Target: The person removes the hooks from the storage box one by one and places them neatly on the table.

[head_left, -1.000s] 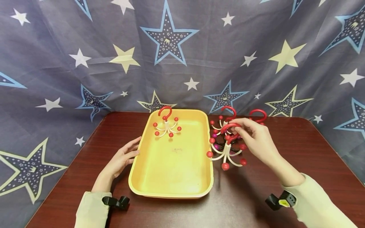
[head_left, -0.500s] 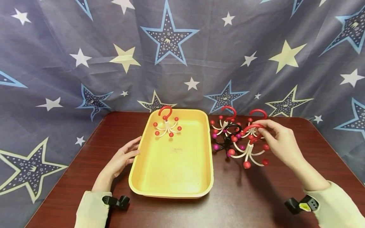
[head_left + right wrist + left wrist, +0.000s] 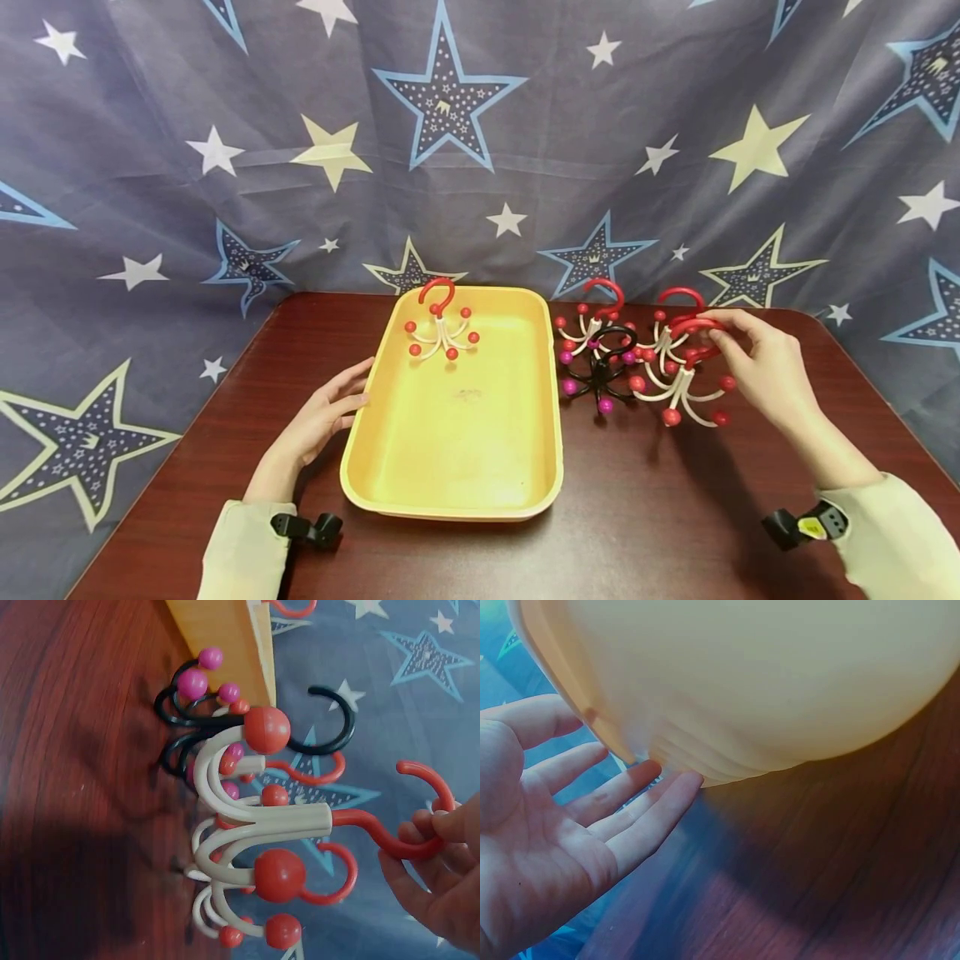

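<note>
My right hand point(image 3: 768, 367) pinches the red hook of a white multi-arm hanger point(image 3: 681, 385) between thumb and fingers. The hanger's curved arms spread below the hook, each tipped with a red ball; the right wrist view shows its white stem point(image 3: 292, 819) up close. Just left of it stands a black hanger point(image 3: 600, 377) with magenta balls. Two more white-and-red hangers are behind these, one at the left point(image 3: 596, 328) and one partly hidden by the held hanger. My left hand point(image 3: 318, 421) has its extended fingers against the left side of a yellow tray point(image 3: 450, 512).
One white-and-red hanger point(image 3: 442, 332) stands inside the tray near its back left corner. Everything rests on a dark reddish-brown table point(image 3: 622, 533). A grey cloth with stars point(image 3: 525, 125) hangs right behind the table's far edge.
My right hand has carried the held hanger rightward, from beside the tray's right edge past the black hanger, uncovering it. The left hand and tray have stayed put.
</note>
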A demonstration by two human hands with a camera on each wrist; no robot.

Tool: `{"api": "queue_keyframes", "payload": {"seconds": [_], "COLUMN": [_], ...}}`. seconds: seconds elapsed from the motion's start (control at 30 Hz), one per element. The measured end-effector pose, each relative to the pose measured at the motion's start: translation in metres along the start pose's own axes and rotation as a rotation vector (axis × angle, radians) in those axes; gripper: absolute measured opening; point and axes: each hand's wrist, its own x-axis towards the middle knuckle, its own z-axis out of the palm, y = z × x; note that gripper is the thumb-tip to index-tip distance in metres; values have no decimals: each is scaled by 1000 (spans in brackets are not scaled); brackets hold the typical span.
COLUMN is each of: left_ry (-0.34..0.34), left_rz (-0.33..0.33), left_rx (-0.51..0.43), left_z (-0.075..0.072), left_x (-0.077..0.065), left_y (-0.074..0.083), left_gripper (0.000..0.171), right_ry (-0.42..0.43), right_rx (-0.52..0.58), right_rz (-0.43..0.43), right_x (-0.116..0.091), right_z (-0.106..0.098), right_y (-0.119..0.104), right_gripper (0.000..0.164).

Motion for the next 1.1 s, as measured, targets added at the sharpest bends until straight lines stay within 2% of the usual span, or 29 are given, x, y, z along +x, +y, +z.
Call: {"api": "queue_keyframes", "payload": {"seconds": [0.3, 0.7, 1.1], "left_ry": [0, 4, 4], "left_rz": [-7, -7, 3], "left_rx": [-5, -3, -3], "left_z": [0, 1, 0], "left_x": [0, -1, 0], "left_y": [0, 1, -2], "left_gripper": [60, 60, 59], "right_ry": [-9, -29, -21], "right_rx": [-30, -29, -18], "right_rz": [46, 54, 98], "right_x": [1, -2, -10], "right_z": [4, 12, 19], "right_y": [20, 36, 47], "right_gripper": [20, 19, 21]}}
